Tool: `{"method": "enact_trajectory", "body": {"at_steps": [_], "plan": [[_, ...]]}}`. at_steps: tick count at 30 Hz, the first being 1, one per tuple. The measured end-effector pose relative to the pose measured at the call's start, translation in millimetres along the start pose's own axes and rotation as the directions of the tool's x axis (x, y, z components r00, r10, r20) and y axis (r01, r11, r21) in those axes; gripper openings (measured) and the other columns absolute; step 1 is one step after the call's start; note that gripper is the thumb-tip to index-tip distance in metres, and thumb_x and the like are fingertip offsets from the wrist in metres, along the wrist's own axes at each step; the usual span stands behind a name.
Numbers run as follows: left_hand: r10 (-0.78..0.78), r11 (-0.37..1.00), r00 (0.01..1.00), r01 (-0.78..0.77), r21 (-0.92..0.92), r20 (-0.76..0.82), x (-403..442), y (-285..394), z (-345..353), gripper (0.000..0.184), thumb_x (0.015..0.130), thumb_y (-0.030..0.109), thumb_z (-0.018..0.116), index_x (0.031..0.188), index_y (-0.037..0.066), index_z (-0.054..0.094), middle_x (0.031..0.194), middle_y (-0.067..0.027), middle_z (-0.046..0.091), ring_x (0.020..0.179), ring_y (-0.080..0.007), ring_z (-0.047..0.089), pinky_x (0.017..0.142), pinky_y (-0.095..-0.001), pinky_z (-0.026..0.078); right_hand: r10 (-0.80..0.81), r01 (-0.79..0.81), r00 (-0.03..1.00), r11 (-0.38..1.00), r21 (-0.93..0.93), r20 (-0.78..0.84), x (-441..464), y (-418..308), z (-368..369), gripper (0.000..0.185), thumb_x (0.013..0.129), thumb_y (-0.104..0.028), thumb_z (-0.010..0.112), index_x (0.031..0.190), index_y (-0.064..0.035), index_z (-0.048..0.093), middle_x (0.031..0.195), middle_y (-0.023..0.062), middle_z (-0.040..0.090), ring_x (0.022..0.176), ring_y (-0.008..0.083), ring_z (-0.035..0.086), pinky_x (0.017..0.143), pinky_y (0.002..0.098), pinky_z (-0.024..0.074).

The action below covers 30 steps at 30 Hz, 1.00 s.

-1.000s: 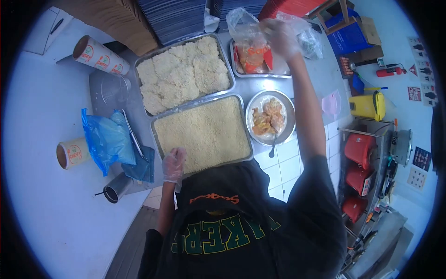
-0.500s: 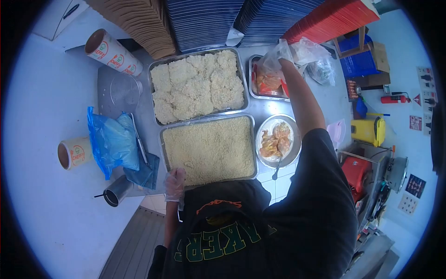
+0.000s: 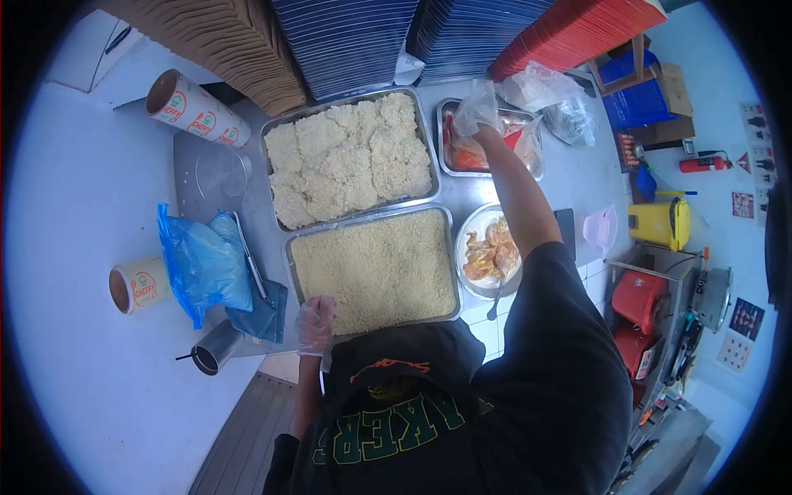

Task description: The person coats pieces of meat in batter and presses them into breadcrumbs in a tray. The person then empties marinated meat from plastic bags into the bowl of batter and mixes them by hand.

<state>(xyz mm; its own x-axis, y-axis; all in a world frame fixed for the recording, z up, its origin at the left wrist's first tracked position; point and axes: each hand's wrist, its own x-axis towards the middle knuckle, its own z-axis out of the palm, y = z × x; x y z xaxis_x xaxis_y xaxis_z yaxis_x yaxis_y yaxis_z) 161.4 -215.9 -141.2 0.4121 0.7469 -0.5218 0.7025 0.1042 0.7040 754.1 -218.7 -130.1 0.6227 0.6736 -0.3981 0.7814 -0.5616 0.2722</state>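
Note:
My left hand (image 3: 316, 320), in a clear plastic glove, rests at the near left corner of a metal tray (image 3: 290, 272) of pale breadcrumbs (image 3: 375, 260). Its fingers are curled; whether anything is inside them I cannot make out. Over a smaller metal tray (image 3: 445, 165) at the far right is my right hand (image 3: 477, 114), also gloved. Loose plastic hides its fingers. Reddish marinated meat (image 3: 469, 155) and clear plastic lie in that tray. Between that tray and me, a white bowl (image 3: 464, 276) holds raw meat pieces (image 3: 488, 252) and a spoon (image 3: 497, 299).
Behind the crumb tray stands a tray of breaded pieces (image 3: 351, 157). A blue bag (image 3: 206, 268), printed paper tubs (image 3: 198, 111) and a metal cup (image 3: 216, 346) are on the left. Stacked boxes (image 3: 346, 41) line the back; plastic bags (image 3: 569, 115) lie far right.
My right hand has shifted left over the meat tray, uncovering red contents and clear plastic on its right side. My left hand stays at the crumb tray's corner. The view has shifted slightly.

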Motion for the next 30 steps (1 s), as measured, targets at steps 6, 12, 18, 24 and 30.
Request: {"method": "enact_trajectory", "body": {"at_steps": [6,12,18,24,30], "plan": [[0.039,0.998,0.999,-0.040,-0.042,-0.012,1.7,-12.1,-2.2,0.037,0.097,0.039,0.050,0.093,0.005,0.064,0.074,-0.0077,0.060,0.069,-0.0192,0.057,0.063,-0.0359,0.044,-0.159,0.157,0.987,0.987,0.045,0.029,-13.7,50.4,-15.0,0.026,0.086,-0.022,0.059,0.106,-0.0067,0.067,0.106,0.0131,0.067,0.094,0.0288,0.064,0.084,0.0371,0.0518],[0.045,0.999,0.999,-0.045,0.019,-0.004,5.2,-5.8,-6.7,0.041,0.098,0.041,0.048,0.094,0.004,0.064,0.076,-0.0089,0.062,0.070,-0.0196,0.058,0.065,-0.0346,0.045,-0.265,0.261,0.963,0.963,0.072,0.051,-22.3,51.5,-19.8,0.027,0.086,-0.022,0.060,0.107,-0.0068,0.067,0.106,0.0126,0.067,0.093,0.0282,0.064,0.083,0.0369,0.0520],[0.049,0.998,0.998,-0.051,-0.048,-0.028,9.8,-12.9,-2.9,0.039,0.097,0.042,0.049,0.095,0.006,0.065,0.076,-0.0078,0.062,0.070,-0.0191,0.058,0.065,-0.0340,0.045,-0.334,0.325,0.939,0.940,0.105,0.083,-32.0,36.3,-6.0,0.027,0.086,-0.023,0.061,0.107,-0.0069,0.067,0.105,0.0121,0.067,0.092,0.0275,0.064,0.082,0.0368,0.0523],[0.077,0.993,0.997,-0.075,0.096,-0.020,6.0,-15.4,-4.6,0.038,0.096,0.042,0.050,0.093,0.007,0.065,0.074,-0.0065,0.059,0.069,-0.0169,0.055,0.064,-0.0346,0.044,-0.323,0.313,0.942,0.944,0.108,0.092,-36.0,42.9,-8.5,0.028,0.085,-0.023,0.062,0.108,-0.0070,0.066,0.105,0.0116,0.067,0.091,0.0269,0.064,0.081,0.0367,0.0525],[0.006,0.998,1.000,-0.007,0.061,0.017,7.4,-13.7,-3.2,0.041,0.095,0.044,0.052,0.095,0.005,0.065,0.086,-0.0042,0.063,0.069,-0.0121,0.059,0.062,-0.0267,0.045,-0.306,0.297,0.946,0.950,0.093,0.104,-38.0,39.5,3.3,0.029,0.085,-0.023,0.062,0.108,-0.0070,0.066,0.105,0.0111,0.067,0.089,0.0262,0.064,0.081,0.0365,0.0528]]}}
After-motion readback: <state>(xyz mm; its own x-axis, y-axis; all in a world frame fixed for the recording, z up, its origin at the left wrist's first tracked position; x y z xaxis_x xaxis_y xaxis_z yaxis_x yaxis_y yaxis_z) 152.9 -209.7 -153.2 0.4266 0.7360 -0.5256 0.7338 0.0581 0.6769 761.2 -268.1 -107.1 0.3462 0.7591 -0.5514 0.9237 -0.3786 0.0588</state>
